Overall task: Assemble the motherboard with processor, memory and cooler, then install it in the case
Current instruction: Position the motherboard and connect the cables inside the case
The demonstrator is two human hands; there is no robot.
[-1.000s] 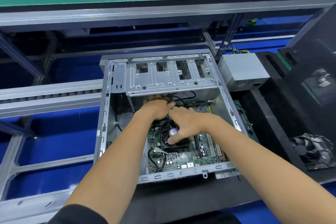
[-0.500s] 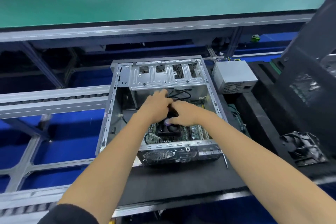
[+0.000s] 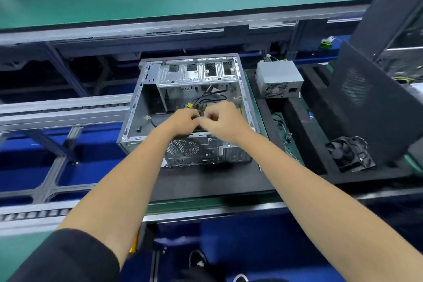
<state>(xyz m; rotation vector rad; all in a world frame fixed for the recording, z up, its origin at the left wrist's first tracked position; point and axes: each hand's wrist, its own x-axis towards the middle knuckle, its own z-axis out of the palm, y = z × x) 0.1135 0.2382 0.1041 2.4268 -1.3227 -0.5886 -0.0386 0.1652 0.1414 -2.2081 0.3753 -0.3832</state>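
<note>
Case: we see the case [image 3: 137,107] lying open on the black bench [image 3: 206,183].
Left hand: our left hand [image 3: 183,121] has its grip curled inside the case; what it holds we cannot tell.
Right hand: our right hand [image 3: 223,121] has its grip curled too, touching the left.
Beside: a power supply [image 3: 278,79] and a fan [image 3: 349,153] lie right of the case.

Case [image 3: 137,107]: bare sheet metal, dull sheen. Right of case, power supply [image 3: 278,75]: grey metal, matt. Mat [image 3: 206,183] under case: black, matt.
</note>
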